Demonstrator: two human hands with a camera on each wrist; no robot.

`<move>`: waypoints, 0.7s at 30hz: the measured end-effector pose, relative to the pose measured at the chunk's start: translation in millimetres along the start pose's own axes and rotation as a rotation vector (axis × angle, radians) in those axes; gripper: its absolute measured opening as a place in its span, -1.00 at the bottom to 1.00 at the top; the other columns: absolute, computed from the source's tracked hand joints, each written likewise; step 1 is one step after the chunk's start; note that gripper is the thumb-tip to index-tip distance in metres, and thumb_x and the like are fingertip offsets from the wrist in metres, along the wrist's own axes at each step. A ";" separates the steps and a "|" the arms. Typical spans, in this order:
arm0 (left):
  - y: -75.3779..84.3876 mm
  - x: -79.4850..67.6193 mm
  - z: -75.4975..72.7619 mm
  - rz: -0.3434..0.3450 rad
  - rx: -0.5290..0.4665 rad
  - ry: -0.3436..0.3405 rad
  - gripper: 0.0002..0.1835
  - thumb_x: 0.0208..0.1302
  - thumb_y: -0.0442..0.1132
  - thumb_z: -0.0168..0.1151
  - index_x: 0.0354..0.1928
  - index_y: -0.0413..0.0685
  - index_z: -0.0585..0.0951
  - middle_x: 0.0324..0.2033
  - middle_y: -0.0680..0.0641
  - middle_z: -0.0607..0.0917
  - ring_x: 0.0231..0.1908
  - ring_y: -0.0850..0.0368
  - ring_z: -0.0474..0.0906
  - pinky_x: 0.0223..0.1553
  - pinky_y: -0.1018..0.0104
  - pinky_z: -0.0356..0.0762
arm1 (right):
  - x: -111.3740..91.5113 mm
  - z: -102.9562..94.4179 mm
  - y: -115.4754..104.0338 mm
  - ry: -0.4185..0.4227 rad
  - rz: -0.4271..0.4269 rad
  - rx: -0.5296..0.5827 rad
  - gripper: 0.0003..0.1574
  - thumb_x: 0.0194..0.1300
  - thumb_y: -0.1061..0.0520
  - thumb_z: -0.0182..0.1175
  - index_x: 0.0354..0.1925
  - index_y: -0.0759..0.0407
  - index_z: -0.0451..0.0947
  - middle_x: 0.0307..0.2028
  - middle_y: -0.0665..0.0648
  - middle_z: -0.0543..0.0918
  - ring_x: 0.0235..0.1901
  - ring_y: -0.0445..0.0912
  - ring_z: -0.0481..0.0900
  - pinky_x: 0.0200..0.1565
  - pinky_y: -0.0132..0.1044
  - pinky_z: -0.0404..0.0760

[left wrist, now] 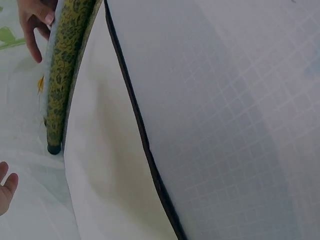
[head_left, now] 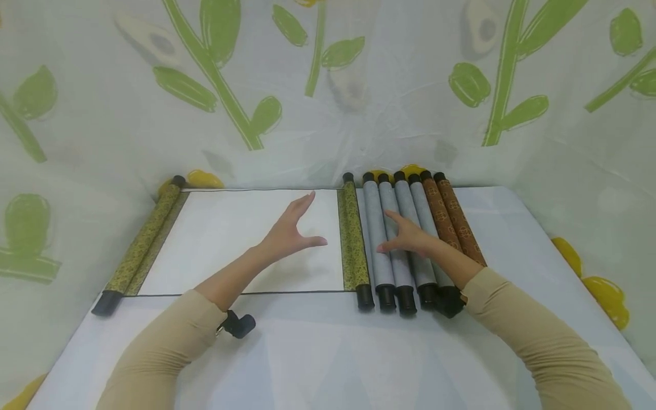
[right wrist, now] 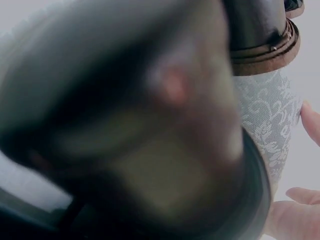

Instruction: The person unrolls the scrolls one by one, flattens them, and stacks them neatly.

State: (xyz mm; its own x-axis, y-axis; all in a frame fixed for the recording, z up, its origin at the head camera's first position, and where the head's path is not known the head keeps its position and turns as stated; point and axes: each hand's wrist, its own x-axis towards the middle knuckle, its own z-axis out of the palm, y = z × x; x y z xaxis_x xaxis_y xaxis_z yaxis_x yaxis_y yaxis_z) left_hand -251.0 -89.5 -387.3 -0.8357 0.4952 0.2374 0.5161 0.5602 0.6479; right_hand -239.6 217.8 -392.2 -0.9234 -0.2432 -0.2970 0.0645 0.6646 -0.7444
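A hanging scroll lies partly unrolled, its white sheet [head_left: 215,239] spread between a green patterned roll [head_left: 146,239] on the left and another green roll [head_left: 355,239] on the right. Over the sheet hovers my left hand [head_left: 287,232], thumb and fingers spread wide, holding nothing. My right hand [head_left: 407,234] reaches over several rolled grey scrolls [head_left: 378,222], thumb and fingers apart. In the right wrist view its fingers [right wrist: 311,122] show beside a grey patterned scroll [right wrist: 265,107], while a blurred dark shape fills much of that view. The left wrist view shows the green roll [left wrist: 62,75] close by.
Two brown patterned scrolls [head_left: 461,222] lie at the right end of the row. All rolls have black end knobs. The white table [head_left: 318,364] backs onto a pale curtain [head_left: 389,114] printed with green leaves. A black wrist camera [head_left: 240,324] hangs below the left sleeve.
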 end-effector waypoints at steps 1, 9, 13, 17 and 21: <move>2.1 0.3 1.9 0.002 -0.006 -0.016 0.13 -0.03 0.09 0.45 0.49 0.13 -0.04 0.45 -0.09 0.07 0.42 -0.04 -0.01 0.33 -0.06 0.11 | 0.1 0.0 0.0 -0.001 -0.002 0.000 0.28 0.10 0.06 0.38 0.49 0.16 -0.27 0.45 0.39 -0.15 0.41 0.30 -0.15 0.28 0.25 0.09; 12.4 8.5 16.8 0.048 -0.028 -0.066 0.12 -0.03 0.06 0.46 0.49 0.15 -0.03 0.41 -0.17 0.11 0.40 -0.09 0.06 0.29 -0.08 0.18 | -0.2 -1.4 -0.1 -0.002 0.004 0.001 0.30 0.09 0.05 0.39 0.49 0.17 -0.28 0.45 0.39 -0.17 0.41 0.30 -0.16 0.29 0.25 0.07; 17.2 17.6 28.7 0.059 -0.045 -0.086 0.12 -0.03 0.05 0.46 0.49 0.10 -0.04 0.41 -0.18 0.10 0.40 -0.09 0.06 0.29 -0.06 0.19 | -0.2 -0.7 -1.0 0.001 0.010 -0.007 0.31 0.10 0.04 0.39 0.49 0.15 -0.29 0.45 0.38 -0.17 0.41 0.30 -0.16 0.29 0.25 0.07; 24.5 27.2 39.2 0.083 -0.024 -0.122 0.15 -0.03 0.08 0.45 0.50 0.09 -0.08 0.43 -0.21 0.05 0.38 -0.15 0.09 0.25 -0.07 0.26 | -0.7 -0.4 -2.2 0.000 0.021 -0.008 0.31 0.10 0.05 0.39 0.49 0.16 -0.30 0.45 0.39 -0.18 0.41 0.30 -0.16 0.29 0.26 0.07; 32.7 36.6 48.4 0.120 -0.007 -0.138 0.14 -0.01 0.06 0.44 0.50 0.10 -0.09 0.43 -0.21 0.02 0.38 -0.17 0.10 0.23 -0.06 0.30 | -0.6 -0.6 -2.1 -0.004 0.023 -0.008 0.30 0.11 0.04 0.38 0.49 0.16 -0.30 0.46 0.37 -0.18 0.42 0.29 -0.17 0.29 0.26 0.06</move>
State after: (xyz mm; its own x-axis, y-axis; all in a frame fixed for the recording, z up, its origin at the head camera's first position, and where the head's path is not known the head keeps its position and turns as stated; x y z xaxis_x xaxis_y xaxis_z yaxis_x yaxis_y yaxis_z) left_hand -255.6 -21.0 -392.5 -0.7341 0.6449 0.2124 0.6091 0.4871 0.6259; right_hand -239.4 216.9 -390.1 -0.9201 -0.2311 -0.3164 0.0822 0.6757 -0.7326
